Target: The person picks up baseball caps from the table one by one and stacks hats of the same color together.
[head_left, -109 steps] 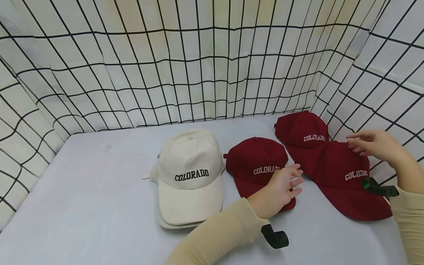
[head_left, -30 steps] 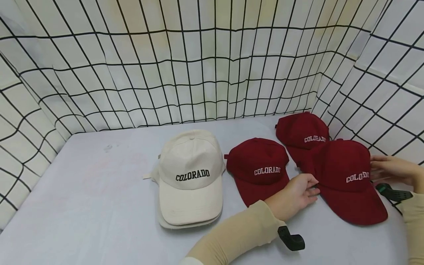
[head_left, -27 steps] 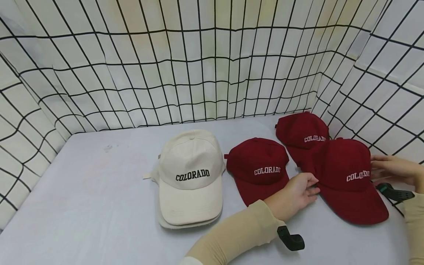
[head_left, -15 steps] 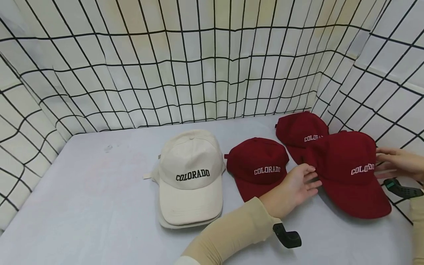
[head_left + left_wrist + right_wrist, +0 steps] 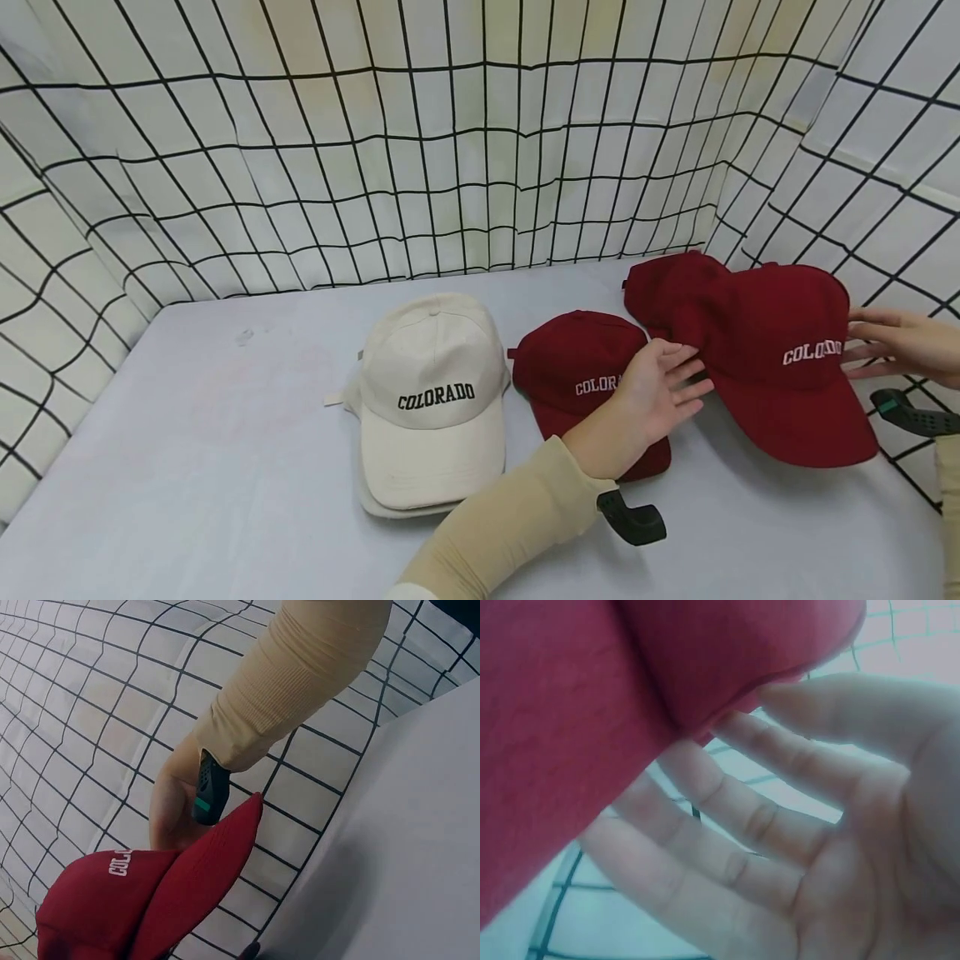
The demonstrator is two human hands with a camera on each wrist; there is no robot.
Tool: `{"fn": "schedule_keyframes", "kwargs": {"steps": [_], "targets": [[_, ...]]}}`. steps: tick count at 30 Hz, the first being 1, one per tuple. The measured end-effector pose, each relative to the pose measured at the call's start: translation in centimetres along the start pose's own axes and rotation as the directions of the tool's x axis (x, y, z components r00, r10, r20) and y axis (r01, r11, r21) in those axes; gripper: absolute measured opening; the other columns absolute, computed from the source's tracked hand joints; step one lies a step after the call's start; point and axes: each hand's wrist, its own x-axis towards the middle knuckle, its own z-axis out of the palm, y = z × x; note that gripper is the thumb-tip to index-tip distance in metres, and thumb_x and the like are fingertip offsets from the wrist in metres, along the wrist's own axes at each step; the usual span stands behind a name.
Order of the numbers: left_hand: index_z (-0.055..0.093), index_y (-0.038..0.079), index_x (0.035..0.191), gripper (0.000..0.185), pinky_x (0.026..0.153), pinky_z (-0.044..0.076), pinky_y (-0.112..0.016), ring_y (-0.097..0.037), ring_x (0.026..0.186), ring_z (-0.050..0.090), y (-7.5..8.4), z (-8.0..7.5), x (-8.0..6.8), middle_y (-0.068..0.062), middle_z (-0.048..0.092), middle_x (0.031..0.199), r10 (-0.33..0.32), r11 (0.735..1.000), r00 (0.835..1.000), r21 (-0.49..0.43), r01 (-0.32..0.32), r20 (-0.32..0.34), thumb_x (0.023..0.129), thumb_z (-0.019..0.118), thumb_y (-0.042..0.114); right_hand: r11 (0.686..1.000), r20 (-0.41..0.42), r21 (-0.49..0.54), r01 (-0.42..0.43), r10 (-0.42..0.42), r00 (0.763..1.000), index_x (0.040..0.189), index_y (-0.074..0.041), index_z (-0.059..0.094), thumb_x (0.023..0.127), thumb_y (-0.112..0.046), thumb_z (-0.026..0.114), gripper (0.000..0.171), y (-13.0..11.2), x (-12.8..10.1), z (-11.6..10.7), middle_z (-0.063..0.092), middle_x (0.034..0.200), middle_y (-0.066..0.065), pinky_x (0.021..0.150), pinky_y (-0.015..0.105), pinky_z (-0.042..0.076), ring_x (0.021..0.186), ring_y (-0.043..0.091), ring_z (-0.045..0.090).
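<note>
Left hand (image 5: 651,402) reaches over the middle cap (image 5: 581,367) – fingers straight, fanned, touching the raised cap (image 5: 772,342). Right hand (image 5: 896,343) flat against its far side, fingers extended. Cap held between palms, off the table (image 5: 225,467). Cream cap (image 5: 431,392) further left.

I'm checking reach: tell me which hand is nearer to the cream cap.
Left. The left hand hovers over the middle red cap, right beside the cream cap. The right hand is at the far side, touching the lifted red cap.
</note>
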Motion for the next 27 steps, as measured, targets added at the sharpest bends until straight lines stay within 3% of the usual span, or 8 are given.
{"fn": "schedule_keyframes", "kwargs": {"steps": [3, 4, 6, 8, 12, 16, 22, 27], "targets": [[0.061, -0.002, 0.137, 0.050, 0.119, 0.024, -0.057, -0.046, 0.131, 0.052, 0.9, -0.4, -0.3, -0.016, 0.059, 0.134, 0.024, 1.000, 1.000, 0.006, -0.024, -0.001, 0.094, 0.051, 0.021, 0.999, -0.004, 0.030, 0.035, -0.035, 0.999, 0.147, 0.021, 0.010, 0.115, -0.017, 0.029, 0.053, -0.5, 0.4, 0.2, 0.065, 0.116, 0.017, 0.082, 0.048, 0.060, 0.092, 0.018, 0.072], [0.061, -0.002, 0.136, 0.049, 0.119, 0.025, -0.057, -0.045, 0.130, 0.052, 1.2, -0.5, -0.4, -0.016, 0.060, 0.132, 0.029, 1.000, 1.000, 0.007, -0.029, -0.004, 0.094, 0.052, 0.021, 0.998, -0.010, 0.046, 0.048, -0.047, 0.999, 0.149, 0.015, 0.020, 0.114, -0.017, 0.031, 0.049, -0.5, 0.6, 0.2, 0.067, 0.113, 0.005, 0.081, 0.047, 0.060, 0.091, 0.013, 0.071], [0.063, 0.000, 0.134, 0.047, 0.118, 0.028, -0.057, -0.043, 0.128, 0.054, 1.8, -0.7, -0.7, -0.014, 0.061, 0.129, 0.032, 0.999, 0.999, 0.007, -0.032, -0.009, 0.094, 0.052, 0.022, 0.994, -0.015, 0.075, 0.079, -0.078, 0.997, 0.149, 0.011, 0.025, 0.114, -0.016, 0.034, 0.046, -0.7, 0.8, 0.3, 0.064, 0.106, -0.018, 0.080, 0.043, 0.061, 0.089, 0.006, 0.069], [0.065, 0.003, 0.133, 0.046, 0.116, 0.031, -0.058, -0.039, 0.125, 0.057, 2.4, -1.0, -1.0, -0.012, 0.063, 0.126, 0.030, 0.999, 1.000, 0.013, -0.030, -0.008, 0.094, 0.053, 0.023, 0.988, -0.023, 0.110, 0.105, -0.103, 0.994, 0.147, 0.001, 0.035, 0.113, -0.014, 0.037, 0.037, -0.8, 1.0, 0.4, 0.059, 0.100, -0.029, 0.078, 0.038, 0.061, 0.089, 0.003, 0.068], [0.067, 0.006, 0.131, 0.045, 0.112, 0.035, -0.060, -0.035, 0.122, 0.060, 4.0, -1.4, -1.6, -0.009, 0.065, 0.123, 0.039, 0.999, 0.999, 0.030, -0.039, 0.008, 0.093, 0.053, 0.025, 0.971, -0.039, 0.174, 0.164, -0.159, 0.986, 0.137, -0.026, 0.048, 0.112, -0.011, 0.042, 0.030, -1.3, 1.4, 0.8, 0.062, 0.103, -0.028, 0.075, 0.032, 0.061, 0.090, 0.003, 0.068], [0.068, 0.008, 0.129, 0.043, 0.109, 0.037, -0.063, -0.032, 0.119, 0.062, 5.2, -1.6, -2.2, -0.007, 0.066, 0.122, 0.070, 0.997, 0.998, 0.032, -0.070, -0.002, 0.092, 0.054, 0.025, 0.939, -0.035, 0.239, 0.247, -0.246, 0.969, 0.117, -0.048, 0.054, 0.110, -0.005, 0.043, 0.044, -2.1, 1.7, 1.1, 0.066, 0.109, -0.021, 0.074, 0.030, 0.061, 0.092, 0.007, 0.069], [0.070, 0.009, 0.117, 0.032, 0.108, 0.038, -0.064, -0.029, 0.113, 0.061, 5.5, -1.8, -2.9, -0.006, 0.065, 0.120, 0.136, 0.991, 0.987, 0.007, -0.136, -0.085, 0.091, 0.059, 0.023, 0.903, -0.023, 0.276, 0.330, -0.337, 0.941, 0.122, -0.045, 0.057, 0.109, -0.003, 0.043, 0.046, -3.3, 2.6, 1.7, 0.066, 0.116, -0.016, 0.075, 0.032, 0.061, 0.097, 0.009, 0.069], [0.069, 0.009, 0.112, 0.027, 0.107, 0.039, -0.065, -0.028, 0.112, 0.062, 5.5, -2.1, -3.4, -0.006, 0.065, 0.120, 0.167, 0.986, 0.978, 0.013, -0.167, -0.126, 0.091, 0.060, 0.022, 0.876, -0.016, 0.368, 0.313, -0.331, 0.944, 0.124, -0.041, 0.060, 0.108, -0.003, 0.046, 0.044, -3.9, 3.0, 2.4, 0.068, 0.116, -0.013, 0.075, 0.033, 0.061, 0.098, 0.011, 0.070]]}}
